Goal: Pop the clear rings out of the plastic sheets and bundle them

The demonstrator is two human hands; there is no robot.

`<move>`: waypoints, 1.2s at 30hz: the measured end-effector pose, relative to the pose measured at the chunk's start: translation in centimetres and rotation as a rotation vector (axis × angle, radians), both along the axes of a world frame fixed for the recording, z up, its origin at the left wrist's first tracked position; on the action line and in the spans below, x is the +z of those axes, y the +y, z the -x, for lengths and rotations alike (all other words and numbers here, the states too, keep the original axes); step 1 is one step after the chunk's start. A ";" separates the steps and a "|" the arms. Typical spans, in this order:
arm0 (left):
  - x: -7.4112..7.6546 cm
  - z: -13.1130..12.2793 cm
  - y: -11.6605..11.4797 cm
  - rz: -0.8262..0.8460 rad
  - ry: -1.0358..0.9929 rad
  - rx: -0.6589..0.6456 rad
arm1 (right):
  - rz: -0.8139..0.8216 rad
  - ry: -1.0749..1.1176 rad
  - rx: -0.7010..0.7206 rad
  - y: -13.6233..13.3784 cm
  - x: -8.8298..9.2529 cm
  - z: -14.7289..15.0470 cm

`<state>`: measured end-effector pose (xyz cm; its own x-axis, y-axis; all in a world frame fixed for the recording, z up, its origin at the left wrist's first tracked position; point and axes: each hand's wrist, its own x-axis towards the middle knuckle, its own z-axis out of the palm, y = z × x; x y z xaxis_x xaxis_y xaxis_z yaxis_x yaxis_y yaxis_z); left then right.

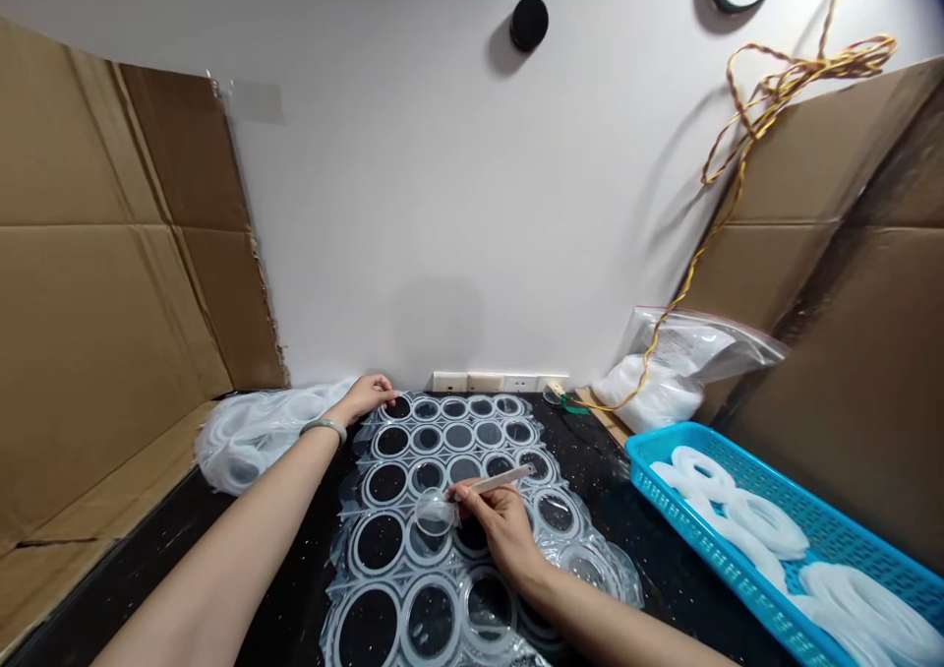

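Observation:
A clear plastic sheet (402,569) with rows of round, white-rimmed rings lies on the black table. At its far left corner, my left hand (371,394) is closed in a pinch beside the first ring; what lies between the fingertips is too small to make out. My right hand (505,529) is over the middle of the sheet, its fingers closed on a flat whitish stick (501,478) that points to the right. By these fingertips is a clear round film piece (434,513); whether they grip it too I cannot tell.
On the right stands a blue plastic basket (737,559) with several white rings (767,524). Behind it rests a clear bag (664,377) of white material. Wrapped translucent rings (251,436) lie at left. Cardboard walls flank the table; a power strip (487,383) and yellow twisted cord (693,269) are behind.

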<state>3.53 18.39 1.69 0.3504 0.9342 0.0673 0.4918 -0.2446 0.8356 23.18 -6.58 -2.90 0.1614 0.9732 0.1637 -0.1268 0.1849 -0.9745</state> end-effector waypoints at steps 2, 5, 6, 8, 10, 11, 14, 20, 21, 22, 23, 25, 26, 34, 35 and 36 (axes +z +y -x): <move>0.1 0.6 0.3 -0.009 -0.030 -0.018 | -0.001 -0.016 0.003 0.0 -0.2 0.0; 0.3 1.4 1.2 -0.019 -0.032 -0.030 | -0.004 -0.033 0.003 -0.1 -0.3 -0.1; 0.4 1.6 1.6 -0.022 -0.020 -0.029 | -0.002 -0.036 0.003 -0.1 -0.3 -0.1; 0.4 1.8 2.4 -0.031 0.023 -0.014 | 0.009 -0.041 0.001 -0.1 -0.2 -0.1; 0.3 1.9 3.0 -0.048 0.086 0.017 | 0.018 -0.050 -0.001 -0.2 -0.1 -0.1; 0.3 1.8 3.1 -0.059 0.121 0.035 | 0.020 -0.056 -0.001 -0.2 -0.1 -0.1; 0.1 1.4 3.0 -0.089 0.224 0.069 | 0.010 -0.070 -0.002 -0.3 0.0 -0.2; 2.2 1.5 1.5 -0.102 0.316 0.111 | 0.018 0.029 -0.002 0.2 0.1 -0.1; 2.8 1.7 1.1 -0.107 0.316 0.115 | 0.021 0.049 0.002 0.4 0.1 -0.1; 3.4 1.9 0.7 -0.113 0.312 0.117 | 0.025 0.068 0.006 0.5 0.2 -0.1; 4.0 2.0 0.1 -0.122 0.304 0.114 | 0.028 0.084 0.008 0.7 0.3 -0.2; 4.9 2.1 -1.5 -0.142 0.273 0.077 | 0.030 0.104 -0.002 0.8 0.7 -0.2; 5.3 2.0 -2.6 -0.148 0.250 0.038 | 0.028 0.109 -0.009 0.8 1.0 -0.2; 5.3 1.2 -16.5 0.045 0.032 -0.643 | -0.032 0.124 0.092 -1.6 4.5 2.2; 5.1 1.4 -18.0 0.070 0.012 -0.634 | -0.038 0.120 0.110 -2.0 4.8 2.5; 4.9 1.8 -19.2 0.094 -0.007 -0.591 | -0.042 0.112 0.125 -2.4 5.0 2.7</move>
<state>1.76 -0.76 6.57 0.8126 0.5828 -0.0022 0.2894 -0.4002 0.8695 20.47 -9.02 2.14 0.0593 0.9796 0.1919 -0.2587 0.2007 -0.9449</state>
